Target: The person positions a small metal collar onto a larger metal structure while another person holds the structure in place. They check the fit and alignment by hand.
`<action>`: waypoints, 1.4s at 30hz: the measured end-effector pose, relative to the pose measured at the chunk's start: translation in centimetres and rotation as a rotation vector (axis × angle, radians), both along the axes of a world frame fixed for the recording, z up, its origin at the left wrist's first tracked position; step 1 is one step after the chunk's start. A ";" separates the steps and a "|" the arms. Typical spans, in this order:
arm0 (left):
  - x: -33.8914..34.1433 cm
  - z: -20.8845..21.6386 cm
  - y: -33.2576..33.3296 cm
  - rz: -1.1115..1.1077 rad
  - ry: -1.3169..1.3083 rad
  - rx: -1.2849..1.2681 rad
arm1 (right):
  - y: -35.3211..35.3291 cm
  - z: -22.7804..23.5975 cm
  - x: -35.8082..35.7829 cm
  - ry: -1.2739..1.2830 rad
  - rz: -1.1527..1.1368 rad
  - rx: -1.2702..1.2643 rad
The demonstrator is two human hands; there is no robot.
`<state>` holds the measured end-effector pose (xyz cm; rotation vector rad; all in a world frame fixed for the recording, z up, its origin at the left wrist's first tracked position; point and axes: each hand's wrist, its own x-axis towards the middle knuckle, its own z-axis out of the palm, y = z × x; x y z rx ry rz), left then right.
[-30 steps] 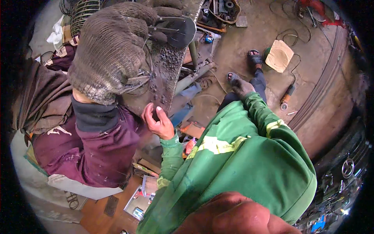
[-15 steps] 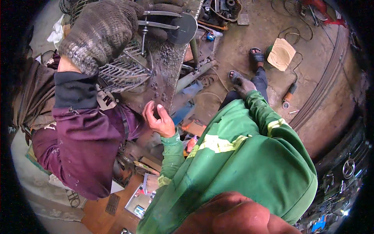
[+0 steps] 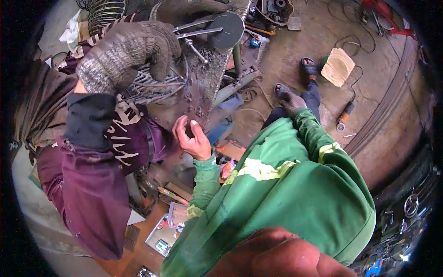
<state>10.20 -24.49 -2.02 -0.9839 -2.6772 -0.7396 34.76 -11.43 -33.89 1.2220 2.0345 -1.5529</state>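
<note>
My bare left hand [image 3: 194,142] is raised by the near end of a rough metal workbench [image 3: 200,90]. Its fingers are loosely curled and apart, with nothing in them. Lower on the right, my right hand [image 3: 292,102] in a dark glove rests on my leg near the knee. On the bench top, a dark round disc [image 3: 230,31] lies under a two-armed metal tool with a side screw [image 3: 196,51]. A co-worker in maroon has one gloved hand [image 3: 131,51] beside this tool; the other glove [image 3: 184,11] is behind it. Under the nearer glove lies a metal grille [image 3: 154,87].
An angle grinder [image 3: 345,115] lies on the floor, below a wood-topped stool [image 3: 338,67]. Long metal bars [image 3: 385,92] run along the right. At the top stands a container of metal parts [image 3: 277,11]. A clear plastic box [image 3: 177,214] sits low on the left.
The co-worker's nearer glove has drawn back from the two-armed tool, whose screw now slants outward. The disc appears further right. My left fingers have shifted slightly; my right hand stays on my leg.
</note>
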 end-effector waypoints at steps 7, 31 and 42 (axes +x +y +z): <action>0.0 0.2 0.1 0.008 -0.007 0.005 | 0.7 1.6 -0.9 -0.016 0.013 -0.055; -0.2 0.2 0.2 -0.034 0.046 -0.035 | -0.1 0.1 -0.6 0.032 0.021 0.053; -0.5 -0.2 -0.2 -0.061 0.060 -0.029 | 0.2 1.1 -0.7 -0.034 0.043 -0.050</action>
